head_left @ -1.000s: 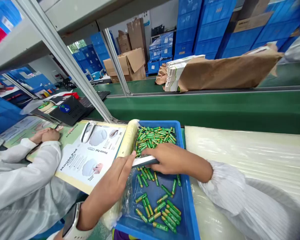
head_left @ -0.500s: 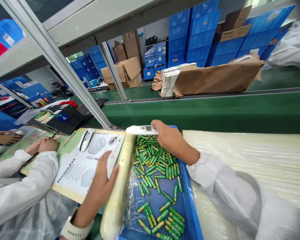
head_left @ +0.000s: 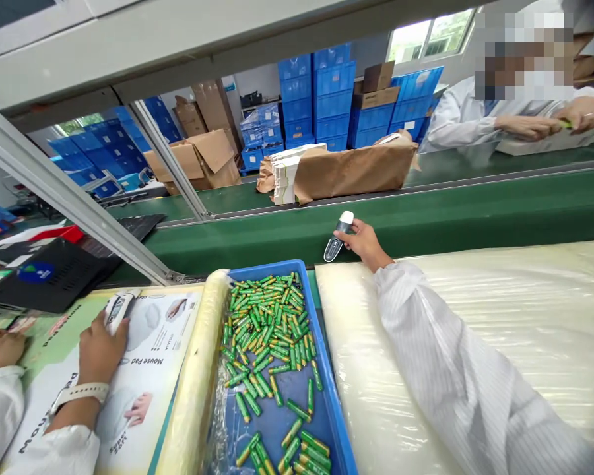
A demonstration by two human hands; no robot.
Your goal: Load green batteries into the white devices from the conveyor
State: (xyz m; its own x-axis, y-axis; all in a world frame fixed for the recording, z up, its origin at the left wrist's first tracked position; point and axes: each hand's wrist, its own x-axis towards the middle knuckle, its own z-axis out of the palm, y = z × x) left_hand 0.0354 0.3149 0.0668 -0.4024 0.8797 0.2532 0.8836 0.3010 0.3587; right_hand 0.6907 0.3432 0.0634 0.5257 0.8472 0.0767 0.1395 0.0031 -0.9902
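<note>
Apparently, both hands were occupied. The right hand held a grey-and-white device in front of the green belt; its grip was closed on the middle of the body, perhaps so that both ends were left free. This device was tilted, with its dark, hollow-looking side turned near. At the left, the left hand had its grip curled around the near end of a white device on the printed sheet, though how firmly could not be told. Between them lay the blue tray with green batteries, probably placed there for easy reach from either side.
</note>
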